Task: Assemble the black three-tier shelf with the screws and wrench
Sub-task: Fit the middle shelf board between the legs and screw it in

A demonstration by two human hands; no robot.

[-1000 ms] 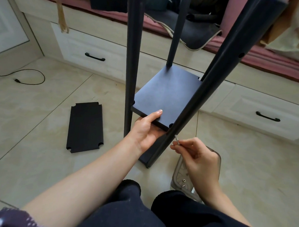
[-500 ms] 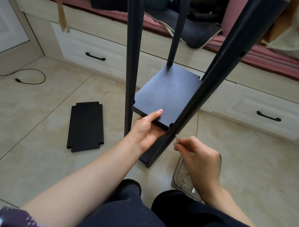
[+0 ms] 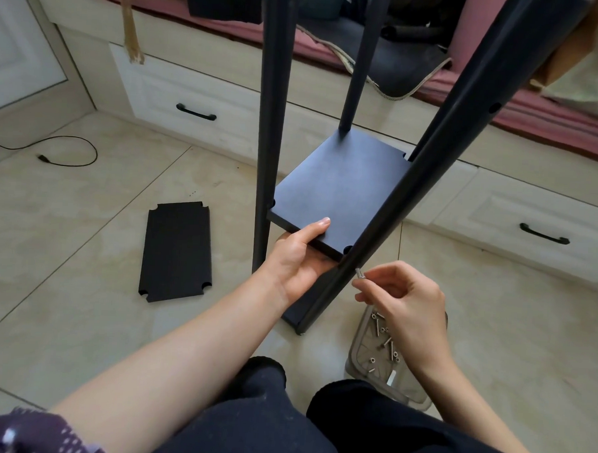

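The black shelf frame stands on the floor with its poles rising past the camera. A black shelf board [image 3: 337, 190] sits between the poles above the floor. My left hand [image 3: 298, 257] grips its near edge, thumb on top and fingers underneath. My right hand [image 3: 404, 299] pinches a small silver screw [image 3: 359, 273] just right of the near right pole [image 3: 387, 209], below the board's corner notch. A second loose black board [image 3: 176, 251] lies flat on the tiles to the left. No wrench is visible.
A clear plastic tray [image 3: 360, 359] with several screws and nuts sits on the floor under my right wrist. White drawers [image 3: 193, 95] with black handles run along the back. A black cable [image 3: 71, 154] lies at the far left. My knees [image 3: 316, 425] fill the bottom.
My right hand has moved slightly up and toward the near right pole with the screw. My left hand keeps holding the board in the same place.
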